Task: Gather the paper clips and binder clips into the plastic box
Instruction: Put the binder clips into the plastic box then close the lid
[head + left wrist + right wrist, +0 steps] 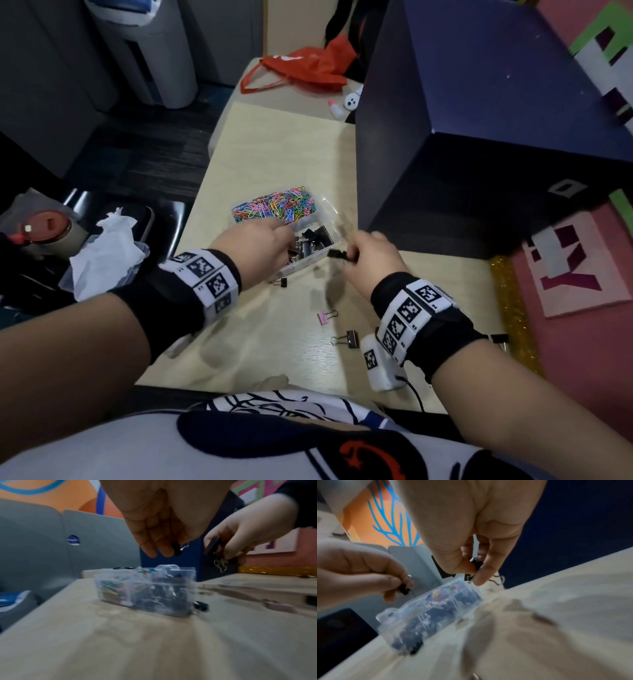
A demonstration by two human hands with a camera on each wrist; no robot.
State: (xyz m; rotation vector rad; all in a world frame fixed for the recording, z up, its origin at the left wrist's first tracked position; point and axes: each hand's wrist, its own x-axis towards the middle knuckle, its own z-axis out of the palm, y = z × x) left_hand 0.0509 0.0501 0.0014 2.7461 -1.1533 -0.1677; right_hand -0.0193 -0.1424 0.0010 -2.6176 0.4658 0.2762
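Above the plastic box [310,224] — both hands' fingers pinching black, seemingly binder, clips [177,549].

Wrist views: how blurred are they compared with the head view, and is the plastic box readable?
Head view: mostly sharp; plastic box and coloured paper clips read clearly, hands slightly smeared. Left wrist view: motion blur on box and table; the left hand is clearer. Right wrist view: heaviest blur, box contents only dark and coloured smears.

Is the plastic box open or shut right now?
Open. The plastic box has no lid over it in the head view: the coloured paper clips and black binder clips lie exposed, and the left hand reaches in.
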